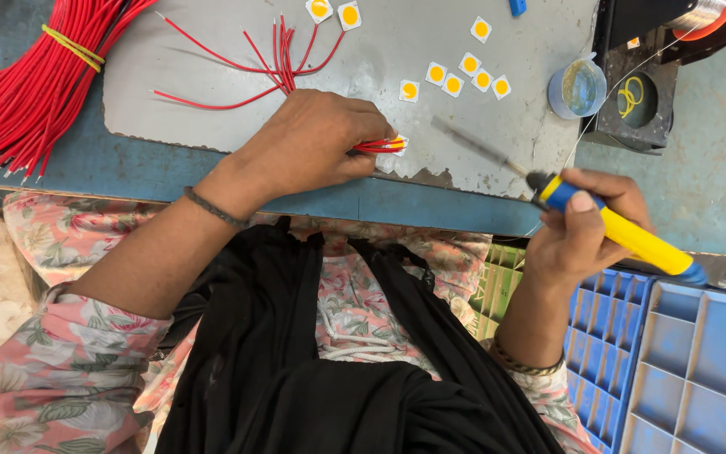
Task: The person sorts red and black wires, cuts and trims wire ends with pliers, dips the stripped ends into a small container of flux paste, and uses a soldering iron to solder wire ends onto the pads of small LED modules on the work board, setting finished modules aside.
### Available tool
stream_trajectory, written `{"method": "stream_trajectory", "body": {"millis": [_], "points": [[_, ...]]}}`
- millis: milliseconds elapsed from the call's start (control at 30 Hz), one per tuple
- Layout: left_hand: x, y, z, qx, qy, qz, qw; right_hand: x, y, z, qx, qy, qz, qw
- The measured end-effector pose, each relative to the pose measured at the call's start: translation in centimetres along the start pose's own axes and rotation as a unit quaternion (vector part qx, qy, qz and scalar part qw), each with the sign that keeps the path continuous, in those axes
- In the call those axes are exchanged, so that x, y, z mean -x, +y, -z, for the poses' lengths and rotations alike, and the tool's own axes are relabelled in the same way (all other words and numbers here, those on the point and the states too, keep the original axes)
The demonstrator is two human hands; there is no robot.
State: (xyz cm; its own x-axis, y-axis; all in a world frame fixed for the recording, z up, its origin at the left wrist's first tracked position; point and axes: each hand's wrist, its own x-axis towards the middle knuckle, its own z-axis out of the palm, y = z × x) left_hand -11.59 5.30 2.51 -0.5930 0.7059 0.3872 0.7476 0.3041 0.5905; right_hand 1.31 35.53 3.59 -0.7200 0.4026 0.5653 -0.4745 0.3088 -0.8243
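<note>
My left hand (313, 143) presses down on the grey mat (212, 109), fingers closed around a few short red wires (380, 146) held against a small white square chip with a yellow centre (400, 145). My right hand (586, 227) grips a yellow and blue soldering iron (623, 234), its metal tip (472, 145) pointing toward that chip, near but not touching. More chips (464, 76) lie scattered further up the mat. A bundle of long red wires (35, 76) rests at far left.

Red wires (283, 50); yellow-blue soldering iron (623, 235); white-yellow chips (464, 71); grey mat (380, 50); blue crate (699, 370); floral sleeves (60, 378).
</note>
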Motion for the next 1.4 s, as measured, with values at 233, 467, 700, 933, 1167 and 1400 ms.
{"method": "stream_trajectory", "body": {"millis": [233, 467, 700, 933, 1167, 1400], "points": [[-0.1, 0.0, 0.0, -0.004, -0.002, -0.001, 1.0, 0.7, -0.6, -0.7, 0.019, -0.055, -0.049, 0.997], [-0.2, 0.1, 0.0, -0.018, -0.009, -0.005, 1.0, 0.4, -1.7, -2.0, 0.055, -0.096, -0.064, 0.992], [-0.2, 0.1, -0.1, -0.025, -0.011, -0.004, 1.0, 0.0, -1.9, -2.0, 0.062, -0.121, -0.062, 0.989], [-0.3, 0.2, 0.0, -0.033, -0.023, 0.0, 0.999, -0.3, -2.1, -1.7, 0.098, -0.142, -0.06, 0.983], [-0.4, 0.2, 0.0, -0.035, -0.035, 0.009, 0.999, -0.7, -2.1, -1.6, 0.053, -0.113, -0.059, 0.99], [-0.4, 0.2, -0.2, -0.039, -0.02, 0.001, 0.999, -0.6, -2.0, -1.9, 0.081, -0.13, -0.058, 0.987]]}}
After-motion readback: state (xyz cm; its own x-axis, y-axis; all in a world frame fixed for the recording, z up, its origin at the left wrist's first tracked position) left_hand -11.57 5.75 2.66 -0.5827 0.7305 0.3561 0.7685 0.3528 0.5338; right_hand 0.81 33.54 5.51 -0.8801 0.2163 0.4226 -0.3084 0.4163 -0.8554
